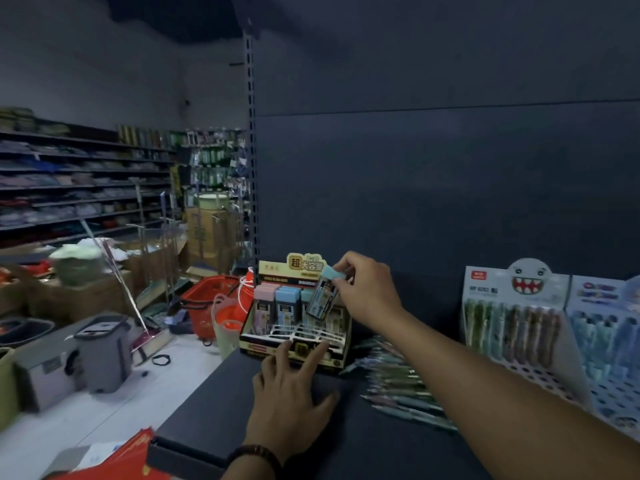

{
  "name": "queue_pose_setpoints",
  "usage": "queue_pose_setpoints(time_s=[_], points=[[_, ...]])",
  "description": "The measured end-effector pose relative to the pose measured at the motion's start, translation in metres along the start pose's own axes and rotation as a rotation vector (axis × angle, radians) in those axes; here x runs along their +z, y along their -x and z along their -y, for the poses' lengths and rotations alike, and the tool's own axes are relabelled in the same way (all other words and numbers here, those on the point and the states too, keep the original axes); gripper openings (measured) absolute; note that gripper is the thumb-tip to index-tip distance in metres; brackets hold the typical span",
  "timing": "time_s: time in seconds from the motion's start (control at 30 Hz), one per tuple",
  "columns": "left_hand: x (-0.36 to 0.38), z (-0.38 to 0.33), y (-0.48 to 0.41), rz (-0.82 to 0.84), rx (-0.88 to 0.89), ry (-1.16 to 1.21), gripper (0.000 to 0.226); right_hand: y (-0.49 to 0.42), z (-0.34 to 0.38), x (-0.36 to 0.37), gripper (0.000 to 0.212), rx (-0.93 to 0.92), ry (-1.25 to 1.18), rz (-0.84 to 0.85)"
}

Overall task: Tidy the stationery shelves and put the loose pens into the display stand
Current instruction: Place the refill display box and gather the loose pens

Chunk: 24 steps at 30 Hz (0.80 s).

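Right hand (363, 289) pinches a tilted pack (323, 296), perhaps refills, over the stand (304, 332) at the shelf's (214, 410) left edge, left hand (291, 393) spread against its front, pens (398, 386) loose just beside; lowered askew, the pack could jam in the grid.

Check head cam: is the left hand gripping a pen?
No, the left hand lies open, fingers touching the front edge of the display box; the loose pens lie on the shelf beside it.

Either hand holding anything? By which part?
The right hand pinches a small blue-capped pack by its blue top end, over the display box. The left hand holds nothing; its fingers touch the box's front.
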<state>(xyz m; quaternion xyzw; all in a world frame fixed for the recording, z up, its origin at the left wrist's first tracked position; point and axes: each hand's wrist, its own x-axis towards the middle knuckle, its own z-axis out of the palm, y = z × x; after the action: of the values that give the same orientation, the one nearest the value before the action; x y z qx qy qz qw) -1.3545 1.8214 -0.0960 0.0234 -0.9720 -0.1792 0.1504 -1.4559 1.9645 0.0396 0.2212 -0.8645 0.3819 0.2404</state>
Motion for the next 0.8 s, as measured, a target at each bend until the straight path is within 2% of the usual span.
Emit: queue_pose_setpoints(time_s=[0.27,0.6,0.8], points=[[0.002,0.000,0.001,-0.030,0.023,-0.014,0.083,-0.008,-0.013,0.040,0.016,-0.050,0.028,0.033],[0.003,0.001,0.001,-0.038,0.020,-0.029,0.081,-0.017,-0.012,0.038,0.017,-0.047,0.093,0.084],[0.001,-0.001,0.002,-0.033,0.014,-0.022,0.082,-0.021,0.002,0.046,0.020,-0.123,0.206,0.128]])
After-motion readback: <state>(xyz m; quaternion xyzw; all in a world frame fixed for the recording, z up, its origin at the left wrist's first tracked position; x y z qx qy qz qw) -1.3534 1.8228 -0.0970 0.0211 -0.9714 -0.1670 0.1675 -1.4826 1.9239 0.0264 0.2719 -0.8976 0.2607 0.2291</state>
